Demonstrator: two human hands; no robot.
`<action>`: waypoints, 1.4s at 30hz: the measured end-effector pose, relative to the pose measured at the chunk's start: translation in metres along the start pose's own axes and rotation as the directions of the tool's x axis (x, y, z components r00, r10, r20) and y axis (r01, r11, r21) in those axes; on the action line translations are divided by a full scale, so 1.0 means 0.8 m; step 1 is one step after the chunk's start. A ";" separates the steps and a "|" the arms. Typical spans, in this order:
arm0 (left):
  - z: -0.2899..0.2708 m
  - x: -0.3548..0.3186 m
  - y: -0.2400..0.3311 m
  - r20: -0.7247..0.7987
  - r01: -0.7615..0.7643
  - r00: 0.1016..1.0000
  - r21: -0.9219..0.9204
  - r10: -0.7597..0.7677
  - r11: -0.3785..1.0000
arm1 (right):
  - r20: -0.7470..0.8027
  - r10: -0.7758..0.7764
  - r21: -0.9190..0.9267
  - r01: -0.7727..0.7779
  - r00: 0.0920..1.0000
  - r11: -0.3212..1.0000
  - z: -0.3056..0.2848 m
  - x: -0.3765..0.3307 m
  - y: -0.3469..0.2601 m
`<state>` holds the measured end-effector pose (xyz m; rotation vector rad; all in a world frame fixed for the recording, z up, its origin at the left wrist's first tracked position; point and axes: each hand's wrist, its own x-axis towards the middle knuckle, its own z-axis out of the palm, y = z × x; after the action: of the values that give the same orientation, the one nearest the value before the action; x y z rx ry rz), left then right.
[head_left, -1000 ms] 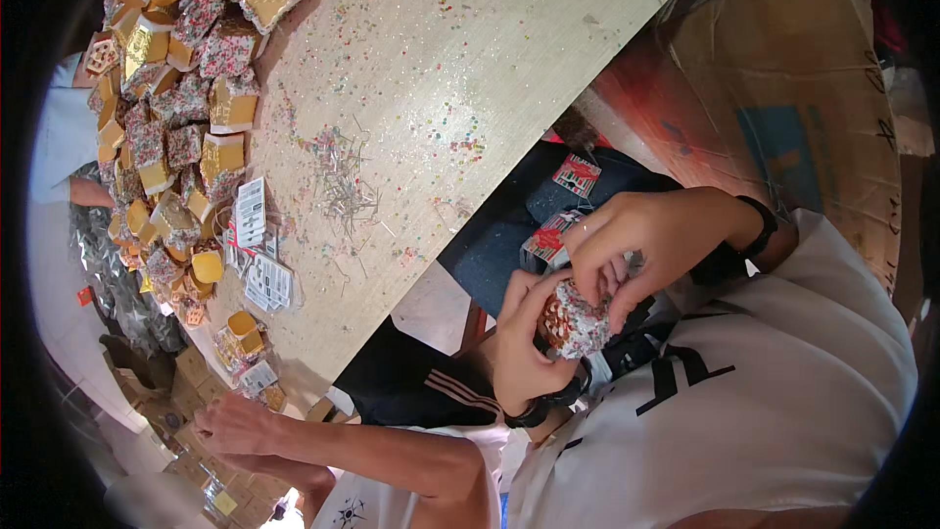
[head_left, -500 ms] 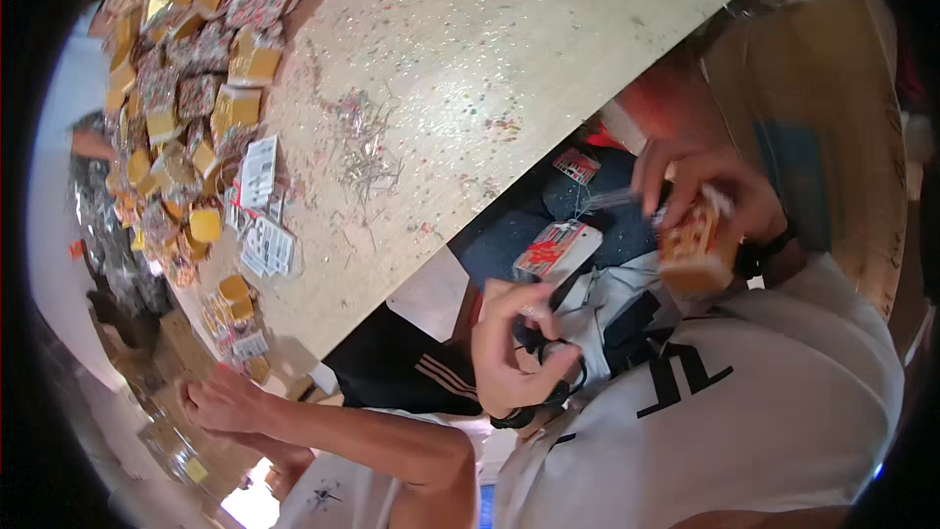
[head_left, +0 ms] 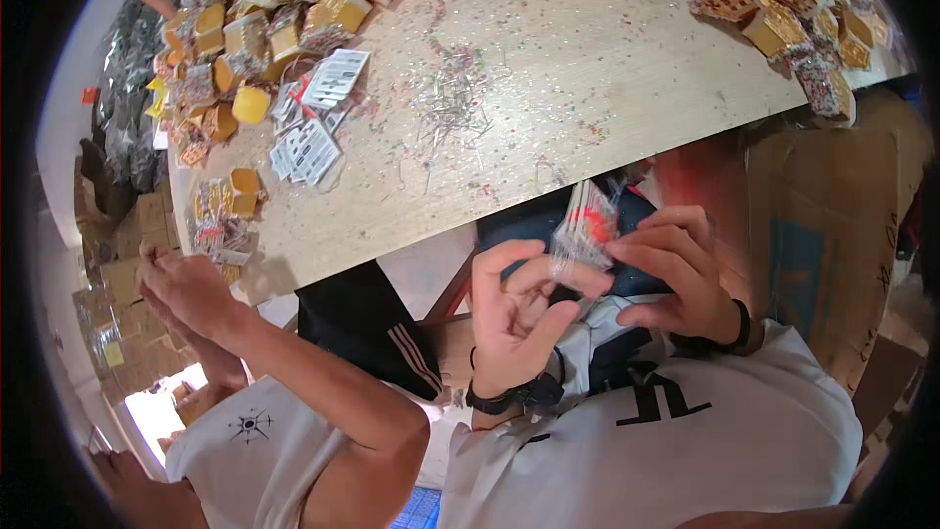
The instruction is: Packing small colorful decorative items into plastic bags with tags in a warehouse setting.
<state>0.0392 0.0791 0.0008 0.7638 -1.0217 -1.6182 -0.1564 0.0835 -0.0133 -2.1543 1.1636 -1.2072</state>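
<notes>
A bundle of red-and-white hang tags (head_left: 587,223) with clear string loops hangs at the table's front edge, partly blurred. My left hand (head_left: 519,309) has its fingers curled, and the loops run over its index finger. On the other side of the bundle is my right hand (head_left: 685,269), thumb and fingers apart, its fingertips close to the tags' edge. Whether they touch a tag or a thread I cannot tell. No ornament shows in either hand.
Gold, sprinkle-covered house-shaped ornaments (head_left: 338,15) are heaped at the left, with another pile (head_left: 774,24) at the far right. White tags (head_left: 305,149) and loose clear fasteners (head_left: 455,108) lie on the table (head_left: 548,59). At left, a co-worker's hand (head_left: 196,299) is raised. A cardboard box (head_left: 822,235) stands right.
The house-shaped ornament with its tag has left my right hand, which has moved left to the tag bundle. The bundle is raised at my left hand. The view has shifted.
</notes>
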 end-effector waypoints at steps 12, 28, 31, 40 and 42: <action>0.006 -0.006 -0.008 -0.049 -0.023 0.999 -0.037 0.021 0.999 | -0.055 0.150 0.202 -0.136 0.987 0.970 0.029 0.004 -0.003; 0.000 -0.011 -0.003 -0.162 0.040 0.986 -0.028 -0.044 0.999 | 0.030 0.055 0.441 -0.062 0.998 0.895 0.027 0.021 0.002; -0.004 -0.010 -0.009 -0.190 0.013 0.981 -0.099 -0.032 0.995 | 0.015 0.088 0.456 -0.086 0.996 0.886 0.031 0.021 0.002; -0.009 -0.008 -0.013 -0.272 0.066 0.960 0.000 -0.063 0.998 | 0.051 0.057 0.243 -0.068 0.997 0.968 0.038 0.024 -0.003; -0.008 -0.008 -0.015 -0.280 0.054 0.958 -0.018 -0.057 0.998 | 0.029 0.094 0.301 -0.098 0.995 0.948 0.041 0.024 -0.002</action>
<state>0.0414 0.0850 -0.0127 0.9911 -0.7934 -1.5091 -0.1228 0.0674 -0.0204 -1.8547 0.9916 -1.2359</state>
